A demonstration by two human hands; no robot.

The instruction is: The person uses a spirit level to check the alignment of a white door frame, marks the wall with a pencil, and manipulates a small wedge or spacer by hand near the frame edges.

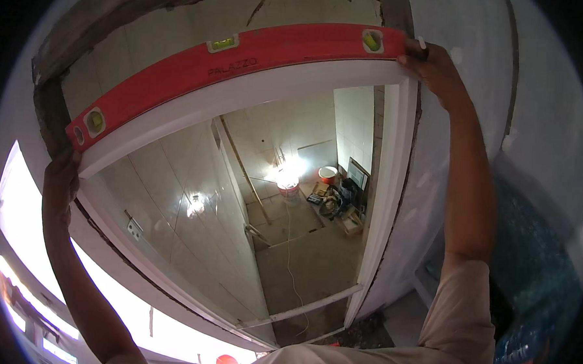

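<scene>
A long red spirit level (244, 66) with yellow-green vials lies flat against the top rail of a white door frame (243, 98). My left hand (61, 175) grips its left end at the frame's upper left corner. My right hand (433, 64) holds its right end at the upper right corner. Both arms are raised overhead. The level runs the full width of the opening.
Through the doorway is a tiled room with a bright work lamp (288, 175), a red bucket (329, 174), tools and boxes (339, 203) on the floor, and a cable (291, 260). A white bar (299, 309) spans the frame's bottom. Rough plaster surrounds the frame.
</scene>
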